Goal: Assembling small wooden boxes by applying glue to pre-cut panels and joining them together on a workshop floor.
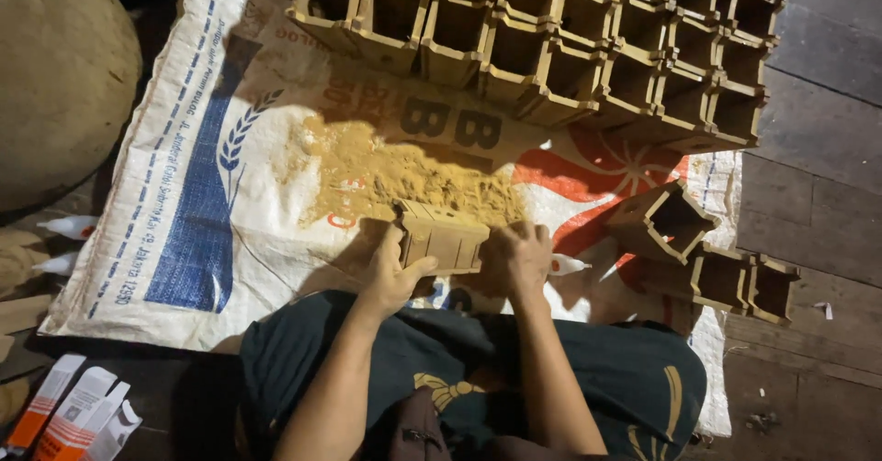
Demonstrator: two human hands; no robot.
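Small wooden box [442, 238], open-topped, lying on its side at the near edge of a sawdust pile [404, 178], held between both hands. Left hand [393, 275] closed around the box's left end, thumb along the near face. Right hand [520, 254] curled into a fist at the box's right end, touching it; a small white tube [568, 264] sticks out just right of that fist, whether gripped by it cannot be told. Sawdust sits on a printed woven sack [197, 204] spread over the dark plank floor [808, 195]. Beyond the pile: rows of matching wooden boxes [588, 48], packed side by side. Right of the hands: three more loose boxes [707, 254]. Far left: white-and-orange cartons [78, 415] on the floor.
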